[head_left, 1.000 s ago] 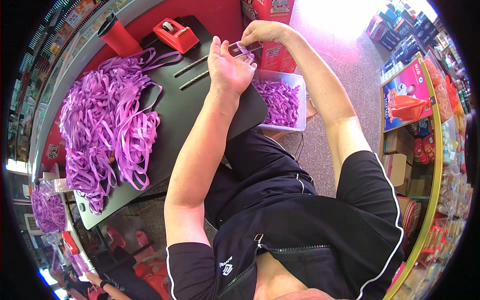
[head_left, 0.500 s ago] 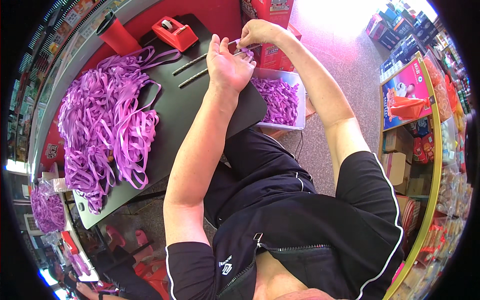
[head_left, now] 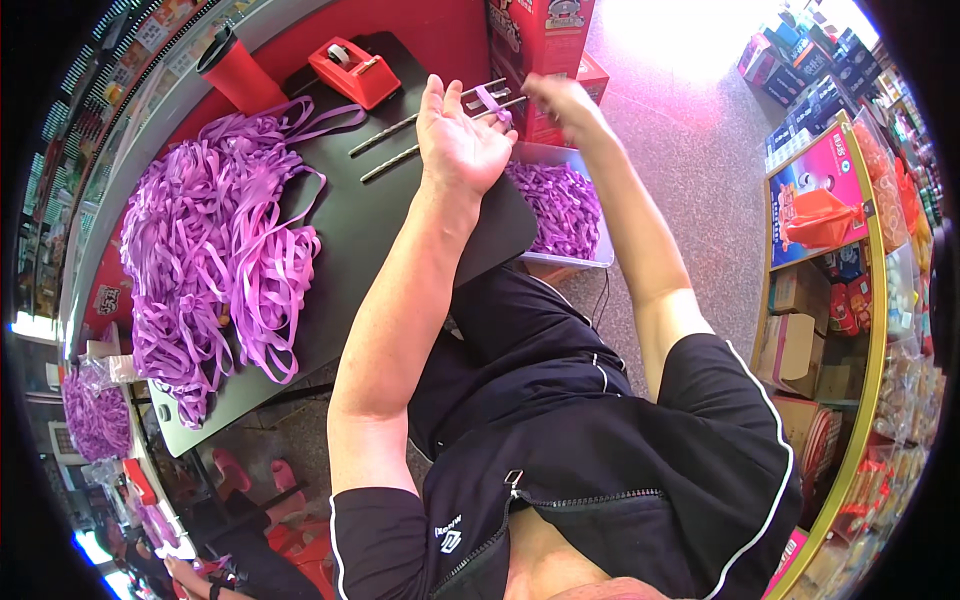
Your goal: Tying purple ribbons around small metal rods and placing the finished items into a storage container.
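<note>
Two thin twisted metal rods [head_left: 398, 129] stick out side by side over the dark table. A short piece of purple ribbon [head_left: 490, 103] is wrapped across both rods near their far ends. My left hand [head_left: 462, 150] lies palm up at the rods, its fingers stretched out and the fingertips on one side close to the ribbon. Whether they touch it I cannot tell. Just right of the rod ends is my right hand [head_left: 562, 105], smeared by motion, apart from the ribbon. A large tangled heap of purple ribbon [head_left: 200, 250] covers the table's left part.
Below my hands, a clear plastic bin [head_left: 606, 240] holds many short purple ribbon pieces. A red tape dispenser [head_left: 355, 72] and a red tumbler [head_left: 240, 75] stand at the table's back. Red boxes [head_left: 545, 35] rise behind. Stocked shelves [head_left: 850, 330] line the right side.
My right hand has moved right, away from the rods and ribbon, where it was pinching before. The ribbon wrapped across the rods now shows plainly. My left hand has stayed nearly in place.
</note>
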`<action>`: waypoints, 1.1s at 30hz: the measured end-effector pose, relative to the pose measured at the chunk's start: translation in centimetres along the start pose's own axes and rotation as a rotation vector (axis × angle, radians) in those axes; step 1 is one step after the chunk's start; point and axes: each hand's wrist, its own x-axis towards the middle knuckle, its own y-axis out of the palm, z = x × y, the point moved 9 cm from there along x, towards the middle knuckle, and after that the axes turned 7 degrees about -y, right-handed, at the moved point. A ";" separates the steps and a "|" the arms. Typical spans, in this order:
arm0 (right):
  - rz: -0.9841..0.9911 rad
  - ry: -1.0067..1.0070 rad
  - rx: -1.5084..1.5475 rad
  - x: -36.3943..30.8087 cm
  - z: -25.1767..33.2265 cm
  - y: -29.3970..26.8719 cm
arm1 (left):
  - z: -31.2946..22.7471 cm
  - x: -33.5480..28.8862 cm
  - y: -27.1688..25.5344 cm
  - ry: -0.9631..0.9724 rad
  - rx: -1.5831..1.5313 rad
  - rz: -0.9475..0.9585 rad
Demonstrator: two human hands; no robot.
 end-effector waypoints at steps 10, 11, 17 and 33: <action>0.845 0.254 1.441 -3.2 -0.7 13.5 | 0.1 0.0 0.1 -0.019 0.010 0.010; 0.789 0.237 1.423 -3.1 -0.9 13.6 | 0.1 -0.1 0.2 -0.020 0.012 0.027; 0.698 0.189 1.396 -3.1 -1.2 14.1 | -0.1 -0.2 0.0 -0.016 0.022 0.009; 1.014 0.129 1.474 -3.1 -1.4 13.5 | -0.1 -0.1 -0.1 -0.027 0.034 0.025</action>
